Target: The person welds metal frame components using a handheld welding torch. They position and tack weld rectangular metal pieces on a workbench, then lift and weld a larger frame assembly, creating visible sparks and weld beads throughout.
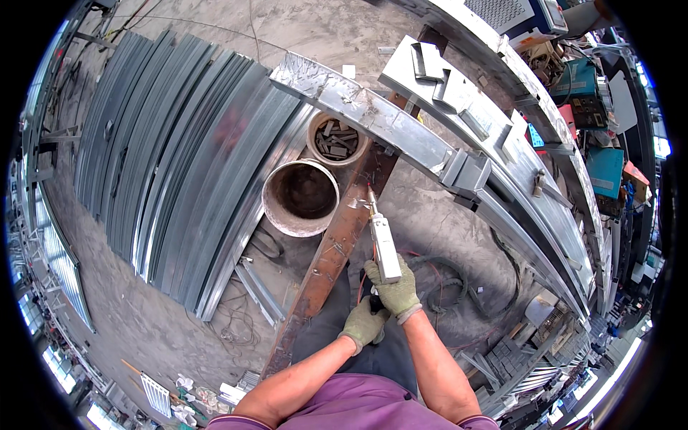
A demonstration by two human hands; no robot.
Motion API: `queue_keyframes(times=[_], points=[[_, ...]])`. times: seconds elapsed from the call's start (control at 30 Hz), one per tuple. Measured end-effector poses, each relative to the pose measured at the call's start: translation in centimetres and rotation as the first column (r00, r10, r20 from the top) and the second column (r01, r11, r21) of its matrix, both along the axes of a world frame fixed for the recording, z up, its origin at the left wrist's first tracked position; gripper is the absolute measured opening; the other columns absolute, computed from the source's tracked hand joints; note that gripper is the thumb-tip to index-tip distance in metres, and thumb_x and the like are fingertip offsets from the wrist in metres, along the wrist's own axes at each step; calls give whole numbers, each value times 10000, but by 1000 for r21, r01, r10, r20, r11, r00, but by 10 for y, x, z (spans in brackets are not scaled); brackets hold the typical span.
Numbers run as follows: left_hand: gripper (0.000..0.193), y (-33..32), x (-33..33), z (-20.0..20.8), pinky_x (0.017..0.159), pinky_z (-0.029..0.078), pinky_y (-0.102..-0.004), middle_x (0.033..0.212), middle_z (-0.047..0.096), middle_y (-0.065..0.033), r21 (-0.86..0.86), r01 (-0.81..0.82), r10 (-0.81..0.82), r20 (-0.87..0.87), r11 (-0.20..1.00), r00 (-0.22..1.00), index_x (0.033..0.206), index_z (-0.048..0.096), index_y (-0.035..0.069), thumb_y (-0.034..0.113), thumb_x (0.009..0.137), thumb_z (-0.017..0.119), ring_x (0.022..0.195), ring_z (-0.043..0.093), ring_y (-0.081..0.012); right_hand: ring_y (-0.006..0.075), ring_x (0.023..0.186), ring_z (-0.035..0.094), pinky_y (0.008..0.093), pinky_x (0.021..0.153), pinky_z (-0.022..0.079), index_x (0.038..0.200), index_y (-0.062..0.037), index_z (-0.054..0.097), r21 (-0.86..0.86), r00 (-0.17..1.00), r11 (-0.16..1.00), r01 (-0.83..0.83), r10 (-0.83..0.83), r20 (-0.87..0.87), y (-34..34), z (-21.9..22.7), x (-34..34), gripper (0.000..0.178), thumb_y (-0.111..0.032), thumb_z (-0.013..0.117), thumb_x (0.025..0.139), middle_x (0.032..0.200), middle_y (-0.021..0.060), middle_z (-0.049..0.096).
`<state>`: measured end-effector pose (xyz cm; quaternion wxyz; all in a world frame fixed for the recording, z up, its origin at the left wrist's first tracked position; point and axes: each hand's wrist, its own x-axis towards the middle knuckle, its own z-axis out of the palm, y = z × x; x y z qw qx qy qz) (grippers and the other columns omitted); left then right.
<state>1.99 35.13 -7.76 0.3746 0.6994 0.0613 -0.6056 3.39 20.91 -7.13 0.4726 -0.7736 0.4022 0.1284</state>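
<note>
A handheld welding gun with a white boxy body and a narrow brass-coloured nozzle points away from me, over the right edge of a rusty steel beam. A small red spot shows near its tip. My right hand, in a greenish work glove, is closed around the rear of the white body. Just below and to the left, my gloved left hand is closed on the gun's black rear part; its fingers are partly hidden. Beyond the nozzle, a long silvery metal profile crosses the rusty beam.
Two buckets stand left of the beam: a larger one and a smaller one holding metal offcuts. Farther left lie stacked grey metal profiles. A hammer rests on the bench at right. Dark hoses coil on the floor.
</note>
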Motion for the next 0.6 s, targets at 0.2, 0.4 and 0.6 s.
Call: queue_keyframes(times=[0.2, 0.4, 0.6], points=[[511, 1, -4, -1, 993, 560, -493, 1186, 772, -263, 15, 25, -26, 39, 1000, 999, 1248, 656, -10, 408, 967, 740, 1175, 729, -432, 414, 1036, 746, 487, 878, 593, 1174, -40, 679, -34, 1000, 999, -31, 31, 1, -1, -2, 0, 493, -470, 796, 963, 1081, 206, 763], [514, 3, -5, 0, 993, 562, -500, 1179, 769, -284, 9, 22, -23, 36, 1000, 999, 1241, 654, -21, 402, 963, 744, 1172, 728, -443, 433, 1027, 741, 504, 870, 593, 1172, -35, 679, -79, 996, 993, -93, 93, -2, 1, -10, -8, 501, -484, 776, 973, 1072, 213, 760], [582, 3, -1, 0, 1035, 550, -491, 1276, 737, -293, -4, 43, -43, -42, 999, 998, 1431, 568, -20, 324, 981, 704, 1236, 704, -449, 433, 1046, 737, 505, 882, 593, 1183, -36, 684, -77, 995, 992, -102, 101, -14, 1, -7, -5, 503, -489, 764, 980, 1088, 217, 758]])
